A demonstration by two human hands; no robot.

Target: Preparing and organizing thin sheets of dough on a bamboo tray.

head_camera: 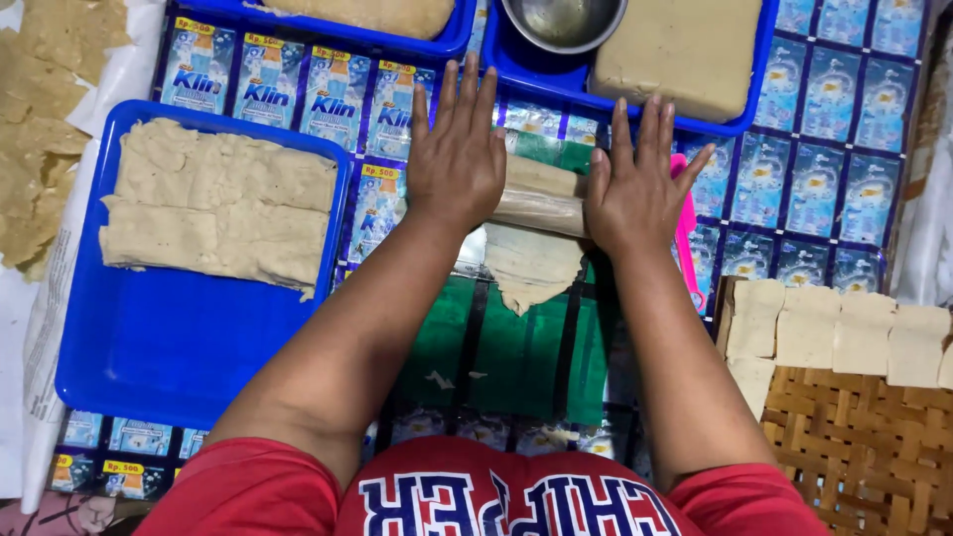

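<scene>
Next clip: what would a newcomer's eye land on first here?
Most likely the two hands in the centre, left hand and right hand, both pressed flat on a rolling pin over a thin sheet of dough on a green mat. Next, the blue tray at left holding stacked flattened dough sheets, and the pale dough blocks on a woven tray at lower right.

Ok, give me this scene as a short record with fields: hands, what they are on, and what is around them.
left hand: left hand flat, palm down on the rolling pin
right hand: right hand flat on the pin's other end
under pin: thin dough sheet on a green mat
left side: blue tray holding stacked rolled dough sheets
right side: woven tray with cut dough blocks
far side: metal bowl, large dough slab
</scene>
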